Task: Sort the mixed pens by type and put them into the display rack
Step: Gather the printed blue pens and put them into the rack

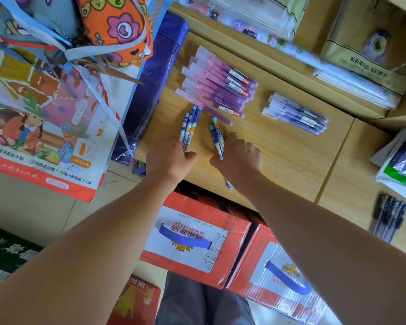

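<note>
On the wooden tabletop lie sorted groups of pens. A fan of pink-and-purple pens sits at the back. A smaller stack of dark purple pens lies to its right. My left hand holds the lower ends of three blue patterned pens against the table. My right hand grips two more blue patterned pens, whose tips stick out below my wrist. Several black pens lie at the right table edge.
Red beer cartons stand under the table's front edge. A large colourful poster pack and a purple wrapped bundle crowd the left. Packaged stationery lines the back shelf. A plastic bag lies at the right.
</note>
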Tool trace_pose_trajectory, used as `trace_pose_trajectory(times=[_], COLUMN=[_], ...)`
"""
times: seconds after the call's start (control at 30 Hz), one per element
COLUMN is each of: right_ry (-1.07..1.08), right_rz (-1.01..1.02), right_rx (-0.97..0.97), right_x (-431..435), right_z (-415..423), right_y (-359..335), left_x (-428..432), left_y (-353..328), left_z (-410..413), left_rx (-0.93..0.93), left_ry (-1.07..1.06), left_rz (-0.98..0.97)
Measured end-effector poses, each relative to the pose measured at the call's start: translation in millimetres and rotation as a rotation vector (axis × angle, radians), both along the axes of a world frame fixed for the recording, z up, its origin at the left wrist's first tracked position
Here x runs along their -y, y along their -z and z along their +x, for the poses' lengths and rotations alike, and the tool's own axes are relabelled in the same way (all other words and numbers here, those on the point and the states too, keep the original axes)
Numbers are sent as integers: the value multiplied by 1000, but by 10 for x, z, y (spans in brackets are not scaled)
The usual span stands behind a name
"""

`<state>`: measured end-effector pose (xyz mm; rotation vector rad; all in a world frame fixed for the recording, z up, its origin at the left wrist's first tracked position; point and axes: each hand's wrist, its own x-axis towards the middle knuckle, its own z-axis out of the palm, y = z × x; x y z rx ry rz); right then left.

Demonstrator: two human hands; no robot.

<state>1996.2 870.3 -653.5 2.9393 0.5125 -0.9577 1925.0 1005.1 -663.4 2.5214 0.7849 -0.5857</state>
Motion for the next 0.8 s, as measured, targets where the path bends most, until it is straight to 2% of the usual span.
trace_pose_trajectory(times=[0.13,0.47,0.67,0.8], right_ry=[-29,-51,66,274], right_rz=[-21,64,198,309], right_rx=[-23,-56,-222,-372], right_x=[53,241,374,454], right_z=[-38,-118,-145,-167], right_y=[-9,-24,17,0], left_x=[35,96,100,133], left_y=[-57,-109,-189,-258], left_z=[-31,-143,-242,-290], left_rx=[-25,-37,-14,-13], left_ry=[-113,-97,-113,-111], left_rz=[-87,-211,-271,-292])
